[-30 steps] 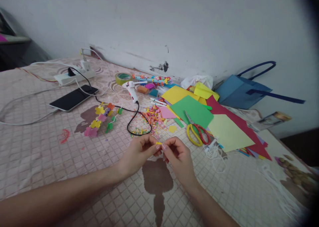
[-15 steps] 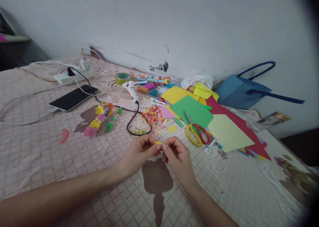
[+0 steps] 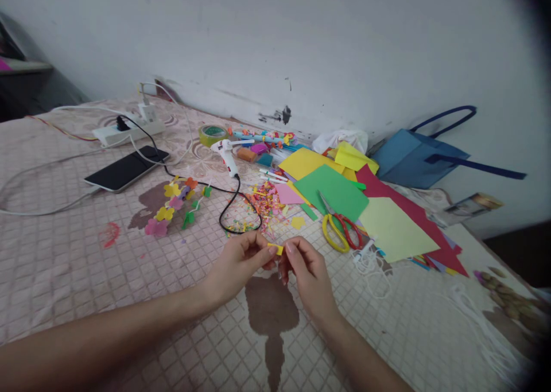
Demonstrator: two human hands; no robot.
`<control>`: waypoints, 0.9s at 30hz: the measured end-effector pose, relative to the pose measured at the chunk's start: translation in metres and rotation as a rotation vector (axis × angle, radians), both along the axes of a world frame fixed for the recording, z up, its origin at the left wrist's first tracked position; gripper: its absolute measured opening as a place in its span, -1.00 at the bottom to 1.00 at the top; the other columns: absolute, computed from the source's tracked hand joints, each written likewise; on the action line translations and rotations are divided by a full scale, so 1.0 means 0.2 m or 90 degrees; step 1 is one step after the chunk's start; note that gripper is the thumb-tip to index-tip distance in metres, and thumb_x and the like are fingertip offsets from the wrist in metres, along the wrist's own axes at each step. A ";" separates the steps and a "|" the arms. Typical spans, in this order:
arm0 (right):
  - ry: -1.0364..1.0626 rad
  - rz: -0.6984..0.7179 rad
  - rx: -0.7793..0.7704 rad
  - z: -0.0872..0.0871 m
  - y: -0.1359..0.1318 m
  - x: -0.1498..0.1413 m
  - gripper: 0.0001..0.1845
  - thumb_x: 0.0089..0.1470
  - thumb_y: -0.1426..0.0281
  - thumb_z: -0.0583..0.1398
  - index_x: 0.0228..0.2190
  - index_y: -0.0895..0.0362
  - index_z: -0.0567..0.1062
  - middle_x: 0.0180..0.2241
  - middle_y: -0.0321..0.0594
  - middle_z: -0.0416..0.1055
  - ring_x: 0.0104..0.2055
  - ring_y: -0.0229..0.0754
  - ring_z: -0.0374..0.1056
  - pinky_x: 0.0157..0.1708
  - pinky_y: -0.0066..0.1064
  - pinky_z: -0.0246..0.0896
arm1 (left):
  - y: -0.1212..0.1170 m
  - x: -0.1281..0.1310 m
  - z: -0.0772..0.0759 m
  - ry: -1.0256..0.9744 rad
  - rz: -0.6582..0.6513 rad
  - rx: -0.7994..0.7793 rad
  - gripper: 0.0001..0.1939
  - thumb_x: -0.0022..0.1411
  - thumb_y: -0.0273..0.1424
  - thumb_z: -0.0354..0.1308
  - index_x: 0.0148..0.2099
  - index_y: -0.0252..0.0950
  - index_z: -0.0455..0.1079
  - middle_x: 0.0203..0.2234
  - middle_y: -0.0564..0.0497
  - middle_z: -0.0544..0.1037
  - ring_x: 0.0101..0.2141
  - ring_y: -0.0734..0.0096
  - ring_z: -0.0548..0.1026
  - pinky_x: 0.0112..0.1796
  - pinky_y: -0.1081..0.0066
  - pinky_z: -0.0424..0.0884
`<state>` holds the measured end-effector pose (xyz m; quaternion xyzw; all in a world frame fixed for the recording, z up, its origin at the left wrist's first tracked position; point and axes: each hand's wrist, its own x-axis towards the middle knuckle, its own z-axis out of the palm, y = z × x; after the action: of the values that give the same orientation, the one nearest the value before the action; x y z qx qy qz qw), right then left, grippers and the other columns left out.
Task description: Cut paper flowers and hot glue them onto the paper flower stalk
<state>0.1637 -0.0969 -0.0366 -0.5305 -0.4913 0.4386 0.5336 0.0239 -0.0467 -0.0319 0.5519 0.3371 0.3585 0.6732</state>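
Above the tablecloth, a small folded-looking piece of yellow paper sits between my two hands. My left hand pinches its left end between thumb and fingers. At its right edge, the thumb and fingertips of my right hand are closed on it, the other fingers curled beneath. Just beyond my hands lie a yellow paper cutout and a heap of colourful paper scraps. Scissors with yellow and red handles rest to the right, partly over green paper.
Paper flowers and a tablet-like black device lie left. A white glue gun trails a black cord near a tape roll and power strip. White string, red paper and a blue bag are right.
The yellow paper shows more of its face now, tilted between my fingertips. My right fingertips have shifted slightly to the right; the arms have stayed nearly still.
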 end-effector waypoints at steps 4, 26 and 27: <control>0.008 0.012 0.002 0.00 0.00 0.00 -0.70 0.18 0.21 0.05 -0.48 0.12 0.35 -0.62 -0.37 0.26 -0.62 -0.34 0.17 -0.63 -0.51 0.11 | 0.00 0.00 0.00 0.009 0.001 0.007 -0.74 0.10 -0.24 0.18 -0.46 -0.34 0.29 -0.58 0.05 0.45 -0.51 0.48 0.41 -0.43 0.47 0.32; -0.056 0.015 -0.005 -0.01 0.01 0.03 -0.68 0.20 0.22 0.01 -0.51 0.11 0.29 -0.65 -0.40 0.20 -0.61 -0.34 0.15 -0.61 -0.49 0.08 | 0.00 0.01 -0.04 -0.004 -0.057 -0.010 -0.77 0.17 -0.30 0.11 -0.43 -0.36 0.28 -0.58 0.05 0.45 -0.51 0.51 0.40 -0.40 0.46 0.33; -0.046 0.025 -0.008 -0.01 0.01 0.03 -0.68 0.19 0.21 0.02 -0.51 0.12 0.29 -0.64 -0.39 0.22 -0.60 -0.33 0.16 -0.60 -0.49 0.09 | 0.00 0.00 -0.03 -0.002 -0.055 -0.009 -0.77 0.17 -0.30 0.11 -0.44 -0.36 0.28 -0.58 0.05 0.44 -0.52 0.51 0.39 -0.41 0.47 0.33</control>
<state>0.1705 -0.0947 -0.0392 -0.5395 -0.5179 0.4323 0.5037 0.0249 -0.0458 -0.0387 0.5606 0.3148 0.3277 0.6923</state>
